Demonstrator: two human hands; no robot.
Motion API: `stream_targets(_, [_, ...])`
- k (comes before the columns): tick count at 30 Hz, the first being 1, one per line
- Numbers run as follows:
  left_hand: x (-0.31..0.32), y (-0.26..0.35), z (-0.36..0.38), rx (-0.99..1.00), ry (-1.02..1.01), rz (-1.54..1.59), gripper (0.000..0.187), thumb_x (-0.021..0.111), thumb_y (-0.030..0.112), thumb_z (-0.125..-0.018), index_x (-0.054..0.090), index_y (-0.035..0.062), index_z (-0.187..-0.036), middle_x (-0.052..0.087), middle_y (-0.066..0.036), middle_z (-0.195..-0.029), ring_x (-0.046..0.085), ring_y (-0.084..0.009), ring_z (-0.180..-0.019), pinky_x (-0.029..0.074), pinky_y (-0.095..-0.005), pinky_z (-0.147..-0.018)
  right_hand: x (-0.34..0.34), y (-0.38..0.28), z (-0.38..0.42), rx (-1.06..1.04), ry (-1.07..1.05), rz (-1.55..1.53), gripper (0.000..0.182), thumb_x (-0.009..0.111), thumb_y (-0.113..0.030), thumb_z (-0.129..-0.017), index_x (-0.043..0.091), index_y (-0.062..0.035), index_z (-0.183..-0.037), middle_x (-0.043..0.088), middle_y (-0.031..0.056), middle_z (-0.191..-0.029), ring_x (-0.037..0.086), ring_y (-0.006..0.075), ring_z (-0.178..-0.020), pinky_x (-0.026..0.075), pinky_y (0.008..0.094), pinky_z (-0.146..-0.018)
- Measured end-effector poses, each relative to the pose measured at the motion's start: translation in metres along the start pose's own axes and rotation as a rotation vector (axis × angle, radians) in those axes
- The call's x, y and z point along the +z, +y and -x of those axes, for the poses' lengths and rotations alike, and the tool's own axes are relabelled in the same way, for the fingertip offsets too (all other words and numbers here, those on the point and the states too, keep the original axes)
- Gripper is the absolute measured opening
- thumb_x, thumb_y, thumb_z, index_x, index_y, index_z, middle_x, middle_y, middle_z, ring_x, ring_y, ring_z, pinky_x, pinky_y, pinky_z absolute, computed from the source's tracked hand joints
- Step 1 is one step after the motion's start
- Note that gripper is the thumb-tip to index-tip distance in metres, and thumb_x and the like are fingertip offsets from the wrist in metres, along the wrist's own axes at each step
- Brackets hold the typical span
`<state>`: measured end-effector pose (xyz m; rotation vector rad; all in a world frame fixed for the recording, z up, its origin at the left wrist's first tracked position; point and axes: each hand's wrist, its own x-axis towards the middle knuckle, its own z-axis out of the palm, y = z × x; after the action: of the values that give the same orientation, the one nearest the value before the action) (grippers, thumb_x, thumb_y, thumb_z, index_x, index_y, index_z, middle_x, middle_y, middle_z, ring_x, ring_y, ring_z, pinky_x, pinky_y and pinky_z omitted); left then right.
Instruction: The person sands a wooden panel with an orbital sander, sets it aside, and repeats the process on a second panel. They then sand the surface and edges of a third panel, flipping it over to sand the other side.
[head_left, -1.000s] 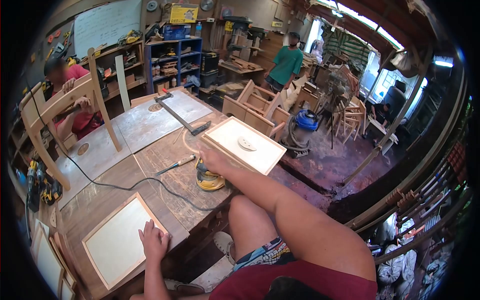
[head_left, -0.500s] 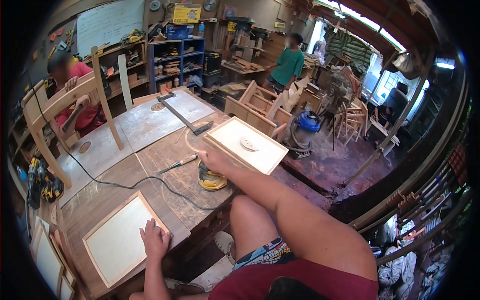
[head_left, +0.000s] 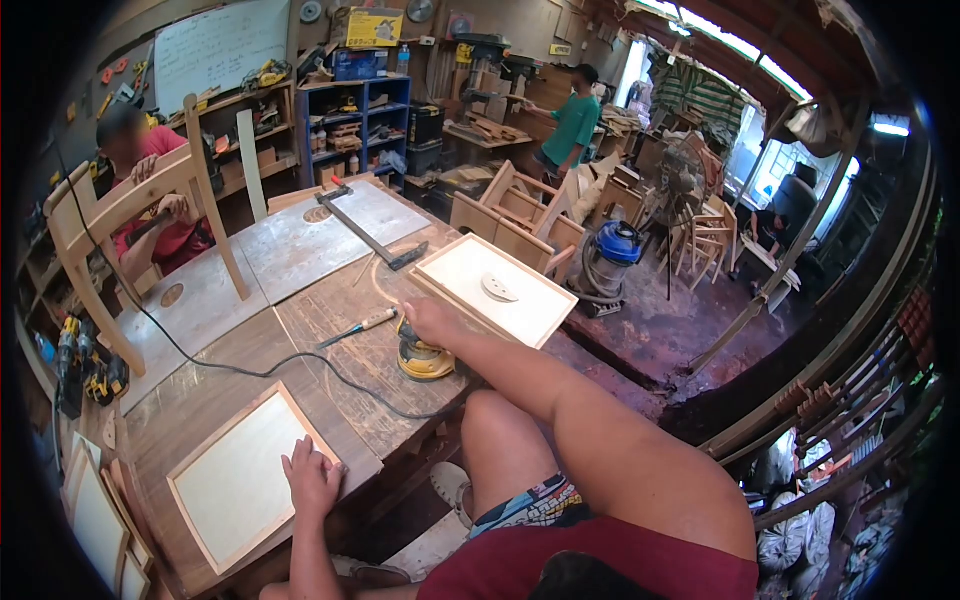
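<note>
A shallow wood-framed panel (head_left: 240,480) with a pale face lies on the workbench at my lower left. My left hand (head_left: 314,474) rests on its right edge, fingers stretched and slightly apart. Farther right, my right hand (head_left: 432,323) is wrapped over the top of a yellow and black orbital sander (head_left: 425,363), which sits on the bench near its front edge. Just left of the sander lies a chisel (head_left: 358,328) with a wooden handle. Beyond my right hand is a second framed panel (head_left: 535,310) with a small pale rounded piece (head_left: 499,288) on it.
A black cord (head_left: 235,373) snakes across the bench. A bar clamp (head_left: 370,232) lies toward the back. At left, a person in red (head_left: 185,240) handles a wooden chair frame (head_left: 125,215). Another person in green (head_left: 575,125) stands behind stacked furniture, near a blue-topped shop vacuum (head_left: 612,255).
My hands, the sander and the panels stay nearly in place. The person in green has turned and raised an arm toward the left. The person in red has shifted a hand slightly.
</note>
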<state>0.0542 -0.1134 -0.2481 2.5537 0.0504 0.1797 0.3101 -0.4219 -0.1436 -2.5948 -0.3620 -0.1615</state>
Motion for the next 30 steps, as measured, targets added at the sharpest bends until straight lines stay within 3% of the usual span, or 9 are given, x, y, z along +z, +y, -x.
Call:
stream_targets(8, [0.001,0.000,0.000,-0.006,0.003,0.003,0.025,0.077,0.025,-0.085,0.061,0.0068,-0.083,0.044,-0.027,-0.157,0.035,-0.0430,-0.150,0.012,-0.0605,-0.125,-0.002,-0.001,0.001,0.017,-0.017,0.003,0.046,0.045,-0.045,-0.104,0.073,-0.0099,-0.112,0.071,0.0220,-0.114,0.066,0.0415,-0.110,0.051,0.0515,-0.095])
stream_targets(10, [0.001,0.001,-0.001,-0.018,-0.002,0.013,0.024,0.078,0.025,-0.084,0.061,0.0069,-0.083,0.044,-0.027,-0.157,0.035,-0.0426,-0.150,0.012,-0.0602,-0.126,-0.004,-0.003,0.003,0.035,-0.036,0.004,0.047,0.048,-0.049,-0.102,0.072,-0.0132,-0.122,0.072,0.0185,-0.119,0.066,0.0388,-0.114,0.051,0.0517,-0.097])
stream_targets(16, [0.002,0.002,-0.001,-0.019,0.005,0.021,0.025,0.078,0.024,-0.083,0.060,0.0070,-0.082,0.044,-0.027,-0.158,0.035,-0.0420,-0.150,0.012,-0.0597,-0.126,-0.008,-0.009,0.004,0.066,-0.068,0.032,0.051,0.050,-0.054,-0.101,0.072,-0.0139,-0.122,0.072,0.0174,-0.120,0.067,0.0364,-0.115,0.052,0.0493,-0.098])
stream_targets(29, [0.003,0.000,0.000,-0.034,0.030,0.047,0.027,0.080,0.025,-0.082,0.060,0.0065,-0.081,0.045,-0.027,-0.156,0.036,-0.0428,-0.149,0.014,-0.0617,-0.125,0.002,-0.004,0.002,0.037,-0.040,0.033,0.049,0.051,-0.054,-0.101,0.074,-0.0142,-0.118,0.072,0.0187,-0.119,0.067,0.0369,-0.113,0.051,0.0499,-0.096])
stream_targets(30, [0.005,-0.001,-0.001,-0.018,0.029,0.043,0.026,0.080,0.026,-0.082,0.061,0.0065,-0.081,0.046,-0.027,-0.155,0.036,-0.0427,-0.149,0.014,-0.0619,-0.124,0.001,-0.002,0.002,0.025,-0.028,0.015,0.048,0.049,-0.050,-0.102,0.073,-0.0108,-0.115,0.072,0.0199,-0.117,0.067,0.0379,-0.112,0.052,0.0504,-0.096])
